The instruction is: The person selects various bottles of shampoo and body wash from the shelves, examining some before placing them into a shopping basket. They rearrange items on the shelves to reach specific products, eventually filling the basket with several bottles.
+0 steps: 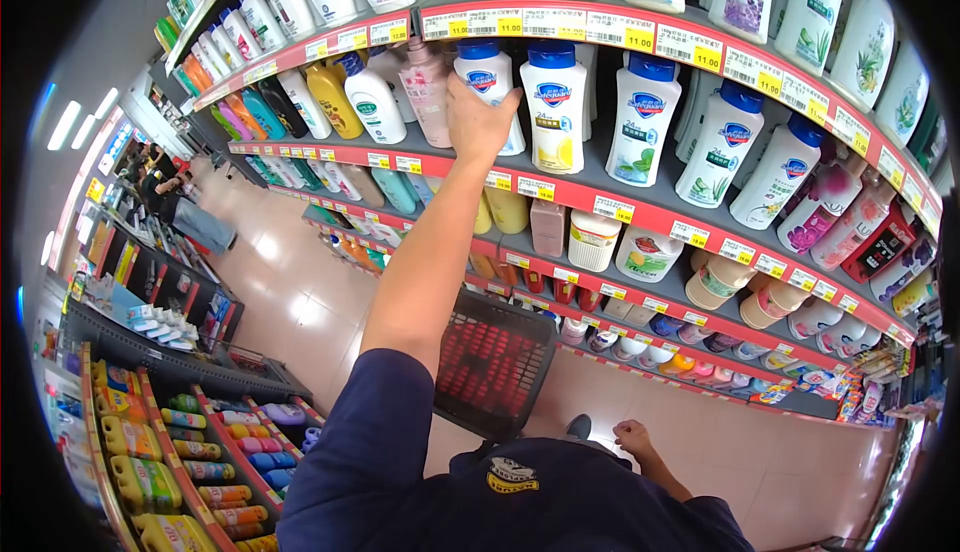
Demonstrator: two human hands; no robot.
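My left hand (482,117) is raised to the shelf and closed round a white Safeguard bottle (497,82) with a blue cap. The fingers hide part of its label, and the bottle stands in the shelf row. Just left of it is a pink pump bottle (427,92); on its right, a similar Safeguard bottle (553,112) carries a lemon picture. Low by my side, my right hand (634,439) has its fingers curled in, with nothing visible in them. A dark shopping basket or cart (490,362) with a red grid bottom is below my left arm.
Curved shelves with red price rails (610,202) hold more bottles, tubs and pouches above and below. At the lower left, a rack (215,452) carries coloured bottles. A person (175,202) is farther down the tiled aisle (285,262). One dark shoe (580,426) shows beneath me.
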